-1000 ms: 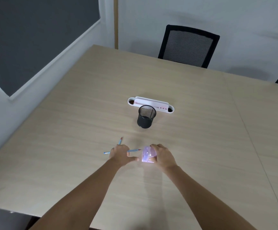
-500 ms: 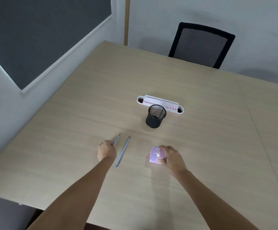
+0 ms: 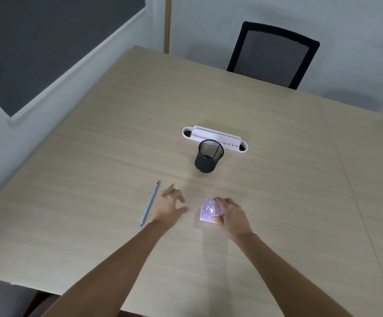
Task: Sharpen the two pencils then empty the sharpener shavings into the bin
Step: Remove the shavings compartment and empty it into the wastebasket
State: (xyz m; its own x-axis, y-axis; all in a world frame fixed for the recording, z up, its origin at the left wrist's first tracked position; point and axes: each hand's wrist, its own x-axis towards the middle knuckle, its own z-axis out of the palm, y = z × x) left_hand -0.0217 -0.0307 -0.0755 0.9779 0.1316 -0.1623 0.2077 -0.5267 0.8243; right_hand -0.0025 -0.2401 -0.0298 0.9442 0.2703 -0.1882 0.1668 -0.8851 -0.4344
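Two pencils lie on the table (image 3: 94, 202) left of the sharpener (image 3: 209, 211): one blue pencil (image 3: 149, 203) in full view, the second pencil (image 3: 171, 185) mostly hidden beneath the left hand (image 3: 170, 208), only its reddish tip showing. That hand hovers with fingers spread and blurred, gripping nothing I can make out. The right hand (image 3: 230, 216) curls its fingers round the small pink sharpener. Pencils look light, stiff and apt to roll; best pinched mid-shaft. The sharpener seems light, smooth plastic, so steady it by its sides.
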